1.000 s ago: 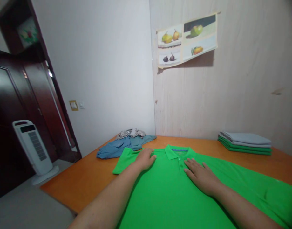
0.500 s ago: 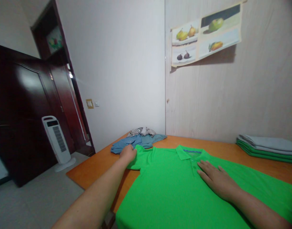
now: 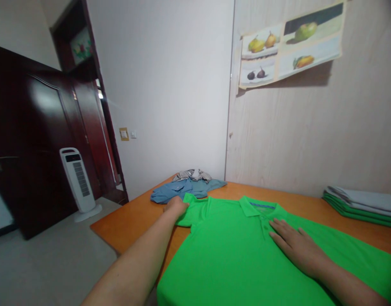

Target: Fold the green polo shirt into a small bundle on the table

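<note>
A bright green polo shirt (image 3: 233,250) lies spread face up on the orange wooden table (image 3: 125,223), its collar toward the wall. My left hand (image 3: 176,208) is closed on the end of the sleeve at the left, with the fingertips partly hidden. Flat on the chest, just right of the button placket, rests my right hand (image 3: 297,244), its fingers stretched out. The shirt's lower part runs out of the bottom of the view.
Crumpled blue clothing (image 3: 174,189) and a striped cloth (image 3: 192,175) lie at the table's back left corner. A folded stack of grey and green clothes (image 3: 364,206) sits at the back right. A white tower fan (image 3: 78,182) stands on the floor beyond the table.
The whole scene has shifted slightly to the right in view as the camera turned. Both hands keep their places on the shirt, the left at the sleeve and the right on the chest.
</note>
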{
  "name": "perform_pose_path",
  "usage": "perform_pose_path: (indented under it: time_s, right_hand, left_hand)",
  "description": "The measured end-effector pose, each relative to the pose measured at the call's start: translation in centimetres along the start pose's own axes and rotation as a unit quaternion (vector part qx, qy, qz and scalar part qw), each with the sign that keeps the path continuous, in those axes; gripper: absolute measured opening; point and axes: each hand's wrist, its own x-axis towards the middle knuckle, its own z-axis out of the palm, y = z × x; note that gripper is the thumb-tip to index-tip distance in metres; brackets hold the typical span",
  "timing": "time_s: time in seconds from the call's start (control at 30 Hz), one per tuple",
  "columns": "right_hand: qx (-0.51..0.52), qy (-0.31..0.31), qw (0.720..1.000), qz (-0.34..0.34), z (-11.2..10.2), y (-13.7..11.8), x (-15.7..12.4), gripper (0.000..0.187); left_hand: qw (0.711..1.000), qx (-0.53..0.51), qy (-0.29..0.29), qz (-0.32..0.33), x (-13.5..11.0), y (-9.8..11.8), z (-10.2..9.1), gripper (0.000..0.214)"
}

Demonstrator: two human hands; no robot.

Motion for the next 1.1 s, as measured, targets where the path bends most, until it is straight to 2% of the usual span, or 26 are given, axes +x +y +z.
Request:
perform_pose_path:
  time_s: [0.13,0.3,0.43,0.63,0.8,0.97,1.1]
  right_hand:
    - [0.002,-0.005,1.000,0.003,-0.3,-0.2,-0.1,0.075]
    - [0.007,-0.004,1.000,0.004,-0.6,-0.5,-0.2,0.074]
    - [0.007,-0.007,1.000,0.007,-0.7,-0.6,-0.2,0.074]
    - [0.008,-0.002,1.000,0.003,-0.8,-0.5,-0.1,0.074]
    - [0.010,-0.008,1.000,0.009,-1.3,-1.0,-0.2,0.074]
    - [0.014,-0.015,1.000,0.011,-1.7,-1.4,-0.3,0.072]
    - [0.019,-0.020,1.000,0.012,-1.9,-1.5,-0.4,0.074]
  left_hand:
    - [0.997,-0.053,0.020,0.046,0.3,-0.2,0.1,0.019]
    - [0.987,-0.124,0.041,0.092,0.9,0.4,-0.7,0.012]
    - [0.975,-0.165,0.038,0.142,0.8,1.6,-2.1,0.010]
    - [0.951,-0.178,0.028,0.253,-0.6,4.4,-4.1,0.010]
    - [0.933,-0.152,0.018,0.326,-2.6,6.7,-4.7,0.011]
    - [0.920,-0.066,-0.010,0.386,-6.5,8.9,-4.8,0.015]
    - [0.929,-0.001,-0.033,0.369,-10.0,10.4,-3.3,0.017]
